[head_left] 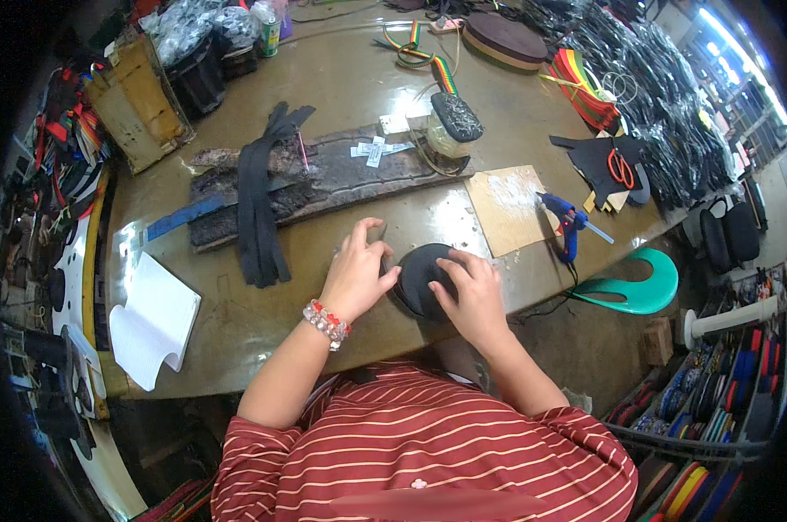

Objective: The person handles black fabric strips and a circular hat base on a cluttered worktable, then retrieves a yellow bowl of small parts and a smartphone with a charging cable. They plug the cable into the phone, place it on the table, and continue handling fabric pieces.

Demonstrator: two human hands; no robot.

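A flat, round black disc (419, 283), perhaps a coil of strap, lies near the table's front edge between my hands. My right hand (473, 291) rests on its right side, fingers spread over the top and rim. At the disc's left edge is my left hand (356, 277), with a beaded bracelet at the wrist. Its fingers are apart and curved, the thumb pointing toward the disc; whether it touches cannot be made out. The disc's lower edge is partly in shadow.
Behind my hands lies a long dark worn board (324, 174) with black strips (263, 209) draped across. A blue glue gun (567, 226) sits beside a tan board (511, 209). An open notebook (154, 322) lies left; a green stool top (637, 283) stands right.
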